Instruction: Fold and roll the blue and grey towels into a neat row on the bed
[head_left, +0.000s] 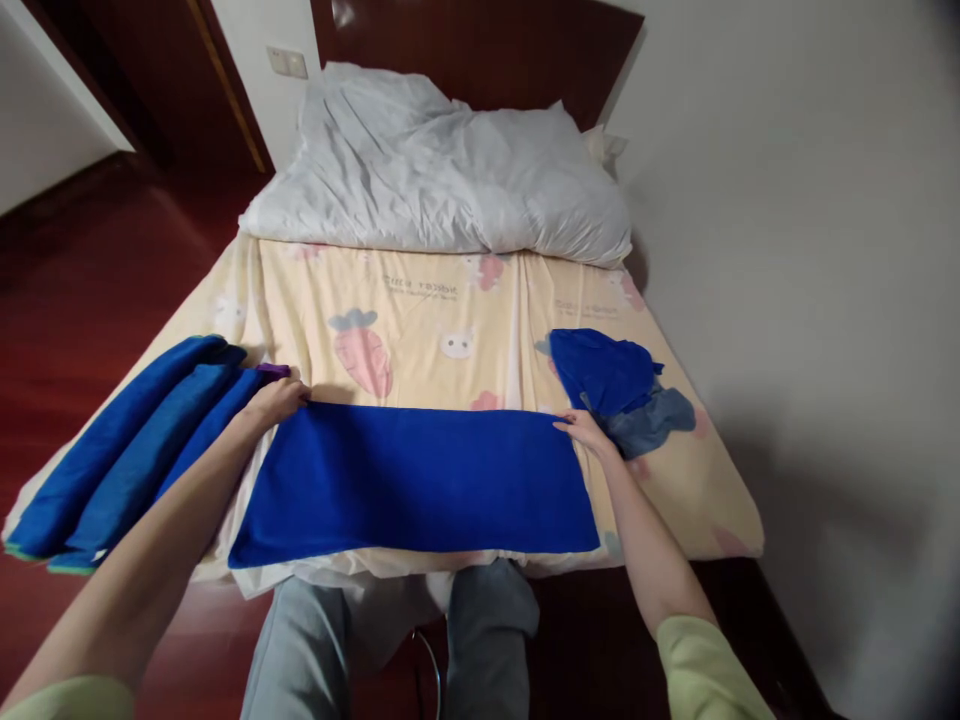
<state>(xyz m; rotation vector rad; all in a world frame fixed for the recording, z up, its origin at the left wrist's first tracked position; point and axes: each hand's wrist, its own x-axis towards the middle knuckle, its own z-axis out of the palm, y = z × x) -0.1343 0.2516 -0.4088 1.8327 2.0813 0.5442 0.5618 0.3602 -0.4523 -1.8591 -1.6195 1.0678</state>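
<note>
A blue towel (427,485) lies spread flat across the near part of the bed, its long side running left to right. At its far left corner, my left hand (279,398) pinches the edge. The far right corner is between the fingers of my right hand (583,430). Left of the towel are several rolled or folded blue cloths (127,450), partly behind my left arm, with a bit of purple cloth (274,370) beside my left hand. Beyond my right hand sits a crumpled blue cloth (604,368) against a grey-blue one (656,422).
The bed has a yellow patterned sheet (420,330). A bunched pale grey quilt (442,180) lies at its far end, before a dark wooden headboard (487,50). A wall (810,250) stands to the right; red-brown floor (67,300) shows at left.
</note>
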